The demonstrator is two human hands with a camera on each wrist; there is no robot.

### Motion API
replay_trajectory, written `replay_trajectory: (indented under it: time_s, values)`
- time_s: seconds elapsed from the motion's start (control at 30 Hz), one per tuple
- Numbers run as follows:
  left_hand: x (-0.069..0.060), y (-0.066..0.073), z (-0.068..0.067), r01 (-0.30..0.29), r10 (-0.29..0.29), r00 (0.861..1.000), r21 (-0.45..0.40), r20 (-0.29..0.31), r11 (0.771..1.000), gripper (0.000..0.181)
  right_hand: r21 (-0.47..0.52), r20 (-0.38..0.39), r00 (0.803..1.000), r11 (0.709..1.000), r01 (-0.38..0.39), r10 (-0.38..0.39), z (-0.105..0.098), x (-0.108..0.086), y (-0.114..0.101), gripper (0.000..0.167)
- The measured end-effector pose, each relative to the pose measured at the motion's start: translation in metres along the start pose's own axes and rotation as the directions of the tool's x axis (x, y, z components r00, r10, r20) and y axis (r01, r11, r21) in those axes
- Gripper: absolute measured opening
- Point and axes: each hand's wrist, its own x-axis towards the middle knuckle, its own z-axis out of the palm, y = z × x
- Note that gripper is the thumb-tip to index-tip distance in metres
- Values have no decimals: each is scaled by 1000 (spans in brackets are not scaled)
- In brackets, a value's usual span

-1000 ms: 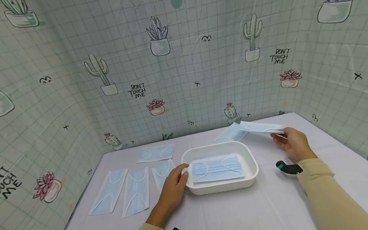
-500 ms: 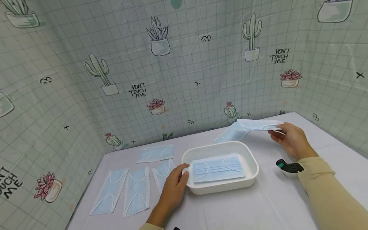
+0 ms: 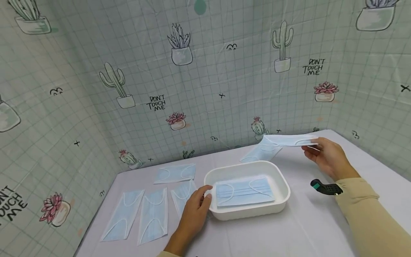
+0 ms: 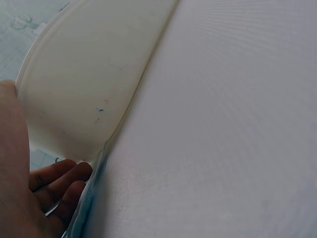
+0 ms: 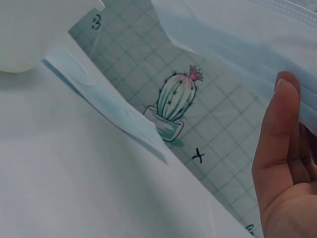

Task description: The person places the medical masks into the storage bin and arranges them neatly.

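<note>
My right hand (image 3: 329,157) pinches one end of a light-blue disposable face mask (image 3: 289,140), held raised off the table at the back right. In the right wrist view, the thumb presses on this mask (image 5: 237,54). Beneath its far end, another mask (image 3: 261,153) lies on the table behind a white plastic basin (image 3: 250,213). At the basin's left end, my left hand (image 3: 194,210) grips the rim. The left wrist view shows the basin's outer wall (image 4: 94,74) beside the fingers. Inside the basin lies a mask (image 3: 244,192) with its ear loops on top.
Left of the basin, several masks lie flat: one mask (image 3: 174,174) crosswise at the back, one mask (image 3: 153,216) and another mask (image 3: 123,216) lengthwise, and one mask (image 3: 183,194) partly behind my left hand. A printed cloth wall (image 3: 205,78) borders the white table (image 3: 257,239).
My right hand has lifted the mask slightly and shifted it a little to the left. My left hand stays on the basin. The head view has tilted slightly.
</note>
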Motion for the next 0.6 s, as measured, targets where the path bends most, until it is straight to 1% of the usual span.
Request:
replay_trajectory:
  time_s: [0.13, 0.33, 0.43, 0.53, 0.6]
  values:
    - [0, 2, 1, 1, -1, 1000, -2, 1, 1000, 35, 53, 12, 1000, 999, 0, -1, 2, -4, -2, 16]
    - [0, 1, 1, 3, -3, 1000, 0, -3, 1000, 35, 58, 31, 999, 998, 5, -7, 12, -5, -6, 14]
    - [-1, 2, 2, 7, -7, 1000, 8, -6, 1000, 35, 72, 37, 999, 997, -9, 7, 19, -6, -6, 12]
    - [-1, 2, 2, 9, -9, 1000, 4, -3, 1000, 35, 64, 40, 999, 998, -19, 16, 27, -9, -5, 10]
    - [-1, 2, 2, 6, -6, 1000, 3, -1, 1000, 35, 38, 42, 999, 999, -18, 16, 32, -10, -4, 10]
